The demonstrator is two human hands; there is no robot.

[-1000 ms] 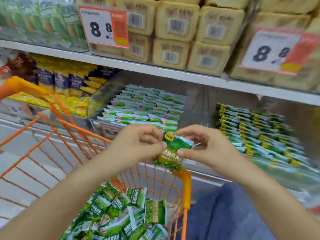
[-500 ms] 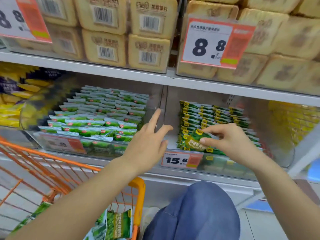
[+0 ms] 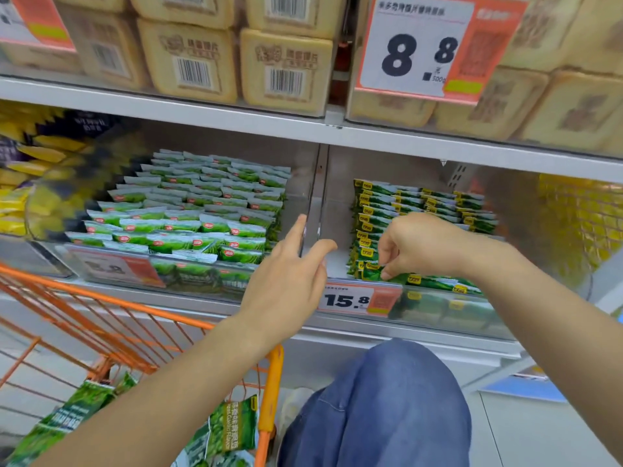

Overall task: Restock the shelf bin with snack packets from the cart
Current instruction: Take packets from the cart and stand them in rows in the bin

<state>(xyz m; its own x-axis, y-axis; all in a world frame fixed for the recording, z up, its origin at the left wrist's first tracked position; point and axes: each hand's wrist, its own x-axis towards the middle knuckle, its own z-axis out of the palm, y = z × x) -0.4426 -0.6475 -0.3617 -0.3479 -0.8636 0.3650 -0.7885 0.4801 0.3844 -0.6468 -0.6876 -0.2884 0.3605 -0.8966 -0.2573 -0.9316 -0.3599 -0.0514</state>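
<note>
My right hand [image 3: 416, 246] pinches a green snack packet with a yellow label [image 3: 371, 274] at the front left corner of the right shelf bin [image 3: 438, 308], among rows of like packets [image 3: 421, 203]. My left hand [image 3: 290, 281] hovers with relaxed, spread fingers by the clear divider [image 3: 312, 210] between the bins and holds nothing. The orange cart [image 3: 135, 315] at lower left holds several green packets [image 3: 232, 426].
The left bin [image 3: 188, 214] is packed with green and white packets. Yellow packets [image 3: 20, 170] fill the bin at far left. Tan boxes [image 3: 188, 62] and an 8.8 price sign [image 3: 418, 48] sit on the shelf above. My blue-clad knee [image 3: 381, 409] is below.
My right hand has carried the packet from above the cart into the right bin and lowered it to the front row. My left hand let go of it and opened.
</note>
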